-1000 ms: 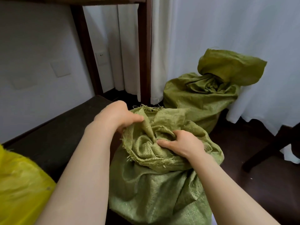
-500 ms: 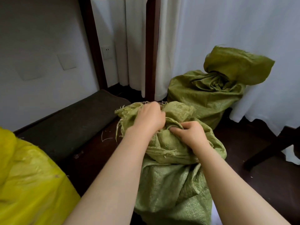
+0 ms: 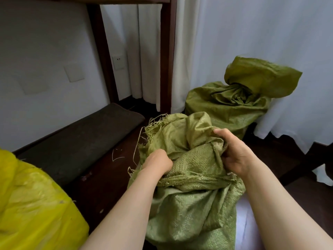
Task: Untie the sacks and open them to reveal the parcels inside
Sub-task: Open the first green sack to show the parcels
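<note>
A light green woven sack (image 3: 191, 210) stands on the floor right in front of me, its frayed mouth bunched into folds. My left hand (image 3: 158, 162) is closed on the cloth at the left side of the mouth. My right hand (image 3: 234, 152) grips a fold on the right side. No parcel shows; the folds hide the inside. A second, darker green sack (image 3: 228, 107) sits behind it against the curtain, its neck twisted and its top flap upright. A yellow sack (image 3: 32, 202) lies at the lower left.
A dark mat (image 3: 75, 141) lies along the white wall on the left. A dark wooden post (image 3: 167, 56) stands behind the near sack, with white curtains (image 3: 252, 33) to its right. Loose fibre strands (image 3: 117, 156) lie on the dark floor. A dark furniture leg (image 3: 310, 159) crosses the right edge.
My left hand has dropped from the top of the sack's mouth to its left side. My right hand has pulled cloth to the right, spreading the folds apart.
</note>
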Demonstrator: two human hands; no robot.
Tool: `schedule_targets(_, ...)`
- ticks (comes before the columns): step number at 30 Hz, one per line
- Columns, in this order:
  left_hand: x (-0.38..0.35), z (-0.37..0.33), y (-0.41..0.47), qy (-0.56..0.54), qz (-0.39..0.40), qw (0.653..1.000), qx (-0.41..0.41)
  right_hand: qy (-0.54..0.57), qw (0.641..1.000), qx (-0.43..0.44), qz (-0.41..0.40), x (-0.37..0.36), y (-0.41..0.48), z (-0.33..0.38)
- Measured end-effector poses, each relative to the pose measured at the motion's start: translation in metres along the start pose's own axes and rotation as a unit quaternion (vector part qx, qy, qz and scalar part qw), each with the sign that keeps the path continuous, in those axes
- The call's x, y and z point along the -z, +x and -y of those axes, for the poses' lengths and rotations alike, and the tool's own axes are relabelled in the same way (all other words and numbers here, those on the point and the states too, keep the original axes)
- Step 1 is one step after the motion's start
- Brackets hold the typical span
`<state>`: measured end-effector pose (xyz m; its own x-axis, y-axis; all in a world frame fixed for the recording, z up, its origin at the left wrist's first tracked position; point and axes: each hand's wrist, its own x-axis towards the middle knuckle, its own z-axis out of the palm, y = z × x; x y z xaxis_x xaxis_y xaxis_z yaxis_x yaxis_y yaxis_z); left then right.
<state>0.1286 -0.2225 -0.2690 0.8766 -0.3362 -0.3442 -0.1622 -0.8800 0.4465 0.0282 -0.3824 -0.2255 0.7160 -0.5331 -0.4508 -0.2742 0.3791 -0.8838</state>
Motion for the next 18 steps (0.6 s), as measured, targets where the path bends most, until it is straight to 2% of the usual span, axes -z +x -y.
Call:
schedule_targets(1,0.001,0.000,0.002,-0.082,0.007,0.997,0.005,-0.043,0.999,-0.010,0.023,0.001,-0.001,-0.001)
schedule_targets(2,0.004,-0.002,0.001,-0.203,0.016,0.979,0.018,-0.083,0.996,-0.003,0.033,0.001,-0.003,-0.002)
schedule_targets(3,0.009,-0.005,-0.001,-0.335,0.030,0.941,0.036,-0.107,0.994,0.022,0.018,0.002,-0.003,-0.003)
schedule_targets(6,0.029,-0.014,-0.008,-0.634,0.065,0.767,0.074,-0.081,0.983,0.098,-0.131,0.013,0.004,0.000)
schedule_targets(8,0.044,-0.011,-0.004,-0.765,0.083,0.635,0.071,-0.010,0.968,0.117,-0.223,0.029,0.014,0.001)
schedule_targets(9,0.051,-0.008,-0.001,-0.806,0.086,0.581,0.075,0.008,0.955,0.133,-0.265,0.038,0.019,0.001)
schedule_targets(11,0.060,-0.001,0.003,-0.852,0.090,0.508,0.089,-0.018,0.936,0.153,-0.317,0.053,0.026,0.000)
schedule_targets(12,0.062,0.002,0.002,-0.861,0.095,0.492,0.092,-0.054,0.931,0.151,-0.326,0.055,0.026,0.000)
schedule_targets(14,0.058,0.002,0.001,-0.853,0.099,0.503,0.094,-0.181,0.908,0.153,-0.345,0.046,0.020,0.000)
schedule_targets(15,0.056,-0.001,0.000,-0.841,0.102,0.524,0.088,-0.265,0.874,0.189,-0.360,0.036,0.014,0.003)
schedule_targets(16,0.054,-0.003,-0.003,-0.824,0.113,0.550,0.075,-0.340,0.824,0.261,-0.370,0.024,0.007,0.006)
schedule_targets(18,0.053,-0.010,-0.008,-0.778,0.126,0.613,0.057,-0.409,0.724,0.446,-0.331,-0.005,-0.011,0.012)
